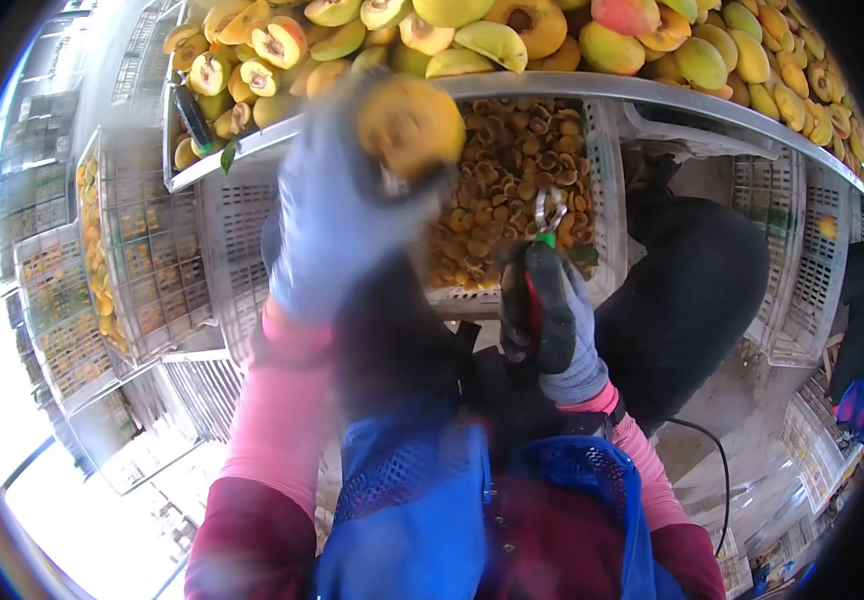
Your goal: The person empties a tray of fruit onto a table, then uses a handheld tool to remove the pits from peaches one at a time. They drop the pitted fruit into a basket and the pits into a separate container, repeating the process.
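- Tray, metal-rimmed, spans the top of the view; it carries a deep layer of fruit, some pieces cut open with brown hollows showing, others green, yellow or blushed red.
- Stacked crates, slatted plastic, stand at the left, with orange-yellow produce visible through their openings; further crates stand at the right.
- Pit crate sits below the tray rim, between the person's legs, and contains many brown, curved pieces.
- Left hand, in a pale glove with dark finger areas, is raised near the tray rim, left of the pit crate's middle. Fingers are curled around a fruit half; motion blur hides their exact placement.
- Right hand, in a grey glove with dark finger coating, is lower, in front of the pit crate. Fingers are closed around a tool.
- Fruit half, orange-yellow, is in the left hand, cut face and brown centre showing; it overlaps the tray rim in view.
- Tool points upward from the right hand: metal loop at the tip, green collar below, red part between the fingers.
- Dark, slender object lies at the tray's left end.
- Green leaf hangs at the rim close by.
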`<state>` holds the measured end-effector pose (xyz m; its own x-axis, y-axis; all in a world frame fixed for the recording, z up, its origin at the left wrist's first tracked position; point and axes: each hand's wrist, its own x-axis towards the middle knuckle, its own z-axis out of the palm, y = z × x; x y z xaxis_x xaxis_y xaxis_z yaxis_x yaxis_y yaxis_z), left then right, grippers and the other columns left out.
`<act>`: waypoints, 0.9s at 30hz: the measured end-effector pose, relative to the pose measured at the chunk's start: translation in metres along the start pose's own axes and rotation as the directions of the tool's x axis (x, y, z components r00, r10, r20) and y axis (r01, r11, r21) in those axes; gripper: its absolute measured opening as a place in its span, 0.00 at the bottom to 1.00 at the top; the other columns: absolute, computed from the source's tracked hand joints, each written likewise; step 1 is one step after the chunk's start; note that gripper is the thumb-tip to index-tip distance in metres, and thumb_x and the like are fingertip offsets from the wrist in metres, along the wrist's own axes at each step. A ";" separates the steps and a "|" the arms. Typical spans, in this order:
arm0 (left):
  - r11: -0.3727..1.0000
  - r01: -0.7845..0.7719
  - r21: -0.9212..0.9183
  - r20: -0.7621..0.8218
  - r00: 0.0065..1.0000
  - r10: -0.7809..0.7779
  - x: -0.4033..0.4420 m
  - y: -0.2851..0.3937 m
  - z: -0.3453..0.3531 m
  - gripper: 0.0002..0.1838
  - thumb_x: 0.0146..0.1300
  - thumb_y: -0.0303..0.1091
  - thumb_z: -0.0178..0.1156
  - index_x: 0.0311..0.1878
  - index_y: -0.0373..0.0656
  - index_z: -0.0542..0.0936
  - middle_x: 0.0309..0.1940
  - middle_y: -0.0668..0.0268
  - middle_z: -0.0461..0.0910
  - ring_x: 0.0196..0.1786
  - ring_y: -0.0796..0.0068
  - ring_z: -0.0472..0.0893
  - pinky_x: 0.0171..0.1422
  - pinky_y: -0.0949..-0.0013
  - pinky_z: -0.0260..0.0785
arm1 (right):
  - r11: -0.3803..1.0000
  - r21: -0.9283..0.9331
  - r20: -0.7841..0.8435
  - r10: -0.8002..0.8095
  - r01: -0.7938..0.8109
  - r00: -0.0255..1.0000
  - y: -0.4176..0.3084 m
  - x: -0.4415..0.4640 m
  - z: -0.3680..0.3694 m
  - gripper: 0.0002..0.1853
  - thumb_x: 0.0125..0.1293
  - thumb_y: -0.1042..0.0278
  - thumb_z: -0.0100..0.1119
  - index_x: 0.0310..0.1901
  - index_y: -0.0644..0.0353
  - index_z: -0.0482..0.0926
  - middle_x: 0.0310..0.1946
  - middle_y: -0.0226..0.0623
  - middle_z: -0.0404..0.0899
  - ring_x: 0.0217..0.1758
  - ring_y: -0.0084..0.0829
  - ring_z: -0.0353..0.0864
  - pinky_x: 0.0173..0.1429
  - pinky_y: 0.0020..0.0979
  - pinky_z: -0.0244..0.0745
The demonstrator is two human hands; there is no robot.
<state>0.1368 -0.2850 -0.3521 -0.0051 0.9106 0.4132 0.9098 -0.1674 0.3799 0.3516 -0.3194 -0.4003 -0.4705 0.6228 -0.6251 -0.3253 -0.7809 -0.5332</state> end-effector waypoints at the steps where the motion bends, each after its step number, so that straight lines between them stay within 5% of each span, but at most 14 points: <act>1: 0.997 -0.001 -0.079 0.113 0.994 0.010 -0.013 0.017 -0.006 0.44 0.37 0.40 0.76 0.60 0.39 0.67 0.44 0.54 0.75 0.43 0.55 0.78 0.44 0.58 0.75 | 1.000 -0.009 0.008 -0.023 0.023 1.000 -0.003 0.000 0.001 0.21 0.67 0.45 0.54 0.42 0.58 0.71 0.17 0.28 0.67 0.11 0.19 0.62 0.12 0.23 0.58; 3: 0.958 0.175 -0.226 0.375 0.923 -0.080 -0.036 0.038 -0.008 0.46 0.38 0.37 0.76 0.64 0.40 0.66 0.47 0.52 0.72 0.45 0.51 0.77 0.46 0.58 0.74 | 0.998 -0.024 0.028 -0.066 0.066 0.997 -0.006 -0.001 0.007 0.19 0.67 0.49 0.56 0.45 0.59 0.71 0.17 0.29 0.68 0.10 0.20 0.62 0.12 0.24 0.58; 5: 0.919 0.249 -0.306 0.411 0.905 -0.109 -0.056 0.042 0.000 0.44 0.44 0.35 0.74 0.66 0.39 0.64 0.53 0.52 0.72 0.53 0.57 0.76 0.56 0.62 0.71 | 0.999 -0.016 -0.017 0.037 -0.037 0.999 -0.011 -0.005 0.016 0.20 0.64 0.53 0.60 0.49 0.57 0.71 0.19 0.26 0.69 0.13 0.17 0.63 0.14 0.21 0.58; 6: 0.593 0.493 -0.636 0.424 0.866 -0.266 -0.066 0.048 0.003 0.40 0.50 0.35 0.70 0.66 0.37 0.64 0.57 0.53 0.70 0.57 0.61 0.74 0.60 0.64 0.67 | 0.998 0.026 0.028 0.063 -0.064 0.998 -0.013 -0.007 0.014 0.20 0.63 0.54 0.62 0.49 0.56 0.71 0.20 0.24 0.68 0.15 0.14 0.62 0.15 0.19 0.57; 7: 0.108 0.569 -0.815 0.494 0.781 -0.382 -0.072 0.055 0.005 0.35 0.57 0.35 0.67 0.66 0.36 0.64 0.60 0.54 0.69 0.61 0.65 0.72 0.64 0.66 0.64 | 0.994 0.067 0.075 0.087 -0.092 0.993 -0.013 -0.009 0.013 0.20 0.61 0.54 0.65 0.49 0.55 0.70 0.21 0.21 0.67 0.16 0.12 0.62 0.17 0.17 0.56; 9: 0.267 0.583 -0.767 0.425 0.774 -0.470 -0.081 0.064 0.018 0.26 0.72 0.46 0.47 0.61 0.31 0.69 0.56 0.54 0.73 0.60 0.70 0.71 0.64 0.70 0.62 | 0.998 0.035 0.066 0.054 -0.056 0.996 -0.003 -0.011 0.016 0.19 0.64 0.56 0.61 0.50 0.56 0.71 0.21 0.23 0.69 0.16 0.14 0.63 0.17 0.18 0.57; 12: 0.152 0.623 -0.768 0.424 0.672 -0.607 -0.088 0.072 0.023 0.25 0.74 0.47 0.43 0.56 0.32 0.72 0.47 0.57 0.78 0.51 0.72 0.77 0.56 0.70 0.67 | 0.989 -0.110 0.136 -0.084 0.099 0.987 0.007 -0.002 0.011 0.15 0.68 0.61 0.56 0.50 0.59 0.71 0.21 0.23 0.71 0.16 0.13 0.66 0.19 0.17 0.60; 14: -0.067 0.651 -0.756 0.500 0.510 -0.700 -0.082 0.079 0.021 0.24 0.74 0.47 0.41 0.53 0.33 0.74 0.44 0.59 0.79 0.46 0.72 0.78 0.52 0.70 0.69 | 0.589 -0.689 0.185 -0.422 0.424 0.887 0.011 -0.012 0.005 0.13 0.69 0.64 0.55 0.49 0.62 0.71 0.27 0.26 0.73 0.21 0.15 0.69 0.23 0.19 0.64; 17: -0.067 0.534 -0.843 0.442 0.616 -0.652 -0.087 0.078 0.022 0.23 0.74 0.47 0.42 0.51 0.35 0.74 0.42 0.59 0.79 0.44 0.73 0.79 0.49 0.71 0.71 | 0.120 -0.711 0.482 -0.635 0.693 0.604 0.022 -0.018 -0.001 0.10 0.67 0.69 0.54 0.47 0.64 0.71 0.34 0.40 0.75 0.29 0.32 0.77 0.29 0.32 0.70; 18: -0.005 0.631 -0.776 0.498 0.607 -0.619 -0.082 0.085 0.009 0.21 0.73 0.46 0.44 0.52 0.35 0.74 0.43 0.59 0.79 0.45 0.73 0.79 0.50 0.72 0.71 | 0.084 -0.753 0.468 -0.628 0.653 0.622 0.021 -0.027 0.003 0.09 0.66 0.68 0.56 0.43 0.63 0.71 0.28 0.42 0.74 0.27 0.39 0.77 0.28 0.35 0.69; 20: 0.011 0.537 -0.843 0.426 0.681 -0.595 -0.088 0.090 0.013 0.21 0.73 0.45 0.44 0.52 0.35 0.74 0.43 0.58 0.78 0.45 0.72 0.79 0.50 0.71 0.71 | 0.092 -0.787 0.422 -0.640 0.610 0.642 0.019 -0.033 0.010 0.09 0.66 0.65 0.56 0.40 0.61 0.71 0.24 0.46 0.74 0.26 0.46 0.76 0.27 0.39 0.68; 22: -0.135 0.582 -0.802 0.506 0.541 -0.672 -0.084 0.098 0.012 0.21 0.73 0.45 0.45 0.53 0.35 0.73 0.44 0.58 0.78 0.46 0.71 0.78 0.50 0.70 0.71 | 0.137 -0.786 0.383 -0.657 0.603 0.649 0.017 -0.039 0.015 0.09 0.66 0.64 0.56 0.38 0.60 0.71 0.22 0.48 0.73 0.25 0.49 0.76 0.27 0.41 0.67; 27: 0.216 0.580 -0.786 0.298 0.661 -0.689 -0.090 0.098 0.023 0.19 0.73 0.41 0.45 0.51 0.33 0.74 0.43 0.56 0.78 0.45 0.70 0.78 0.50 0.70 0.71 | 0.135 -0.785 0.394 -0.644 0.605 0.655 0.024 -0.038 0.008 0.10 0.65 0.65 0.57 0.41 0.62 0.70 0.24 0.47 0.74 0.27 0.49 0.76 0.29 0.41 0.68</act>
<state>0.2363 -0.3752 -0.3708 -0.5059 0.8299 -0.2355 -0.1327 0.1948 0.9718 0.3547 -0.3624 -0.3848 -0.4223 0.8925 0.1585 0.3155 0.3086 -0.8973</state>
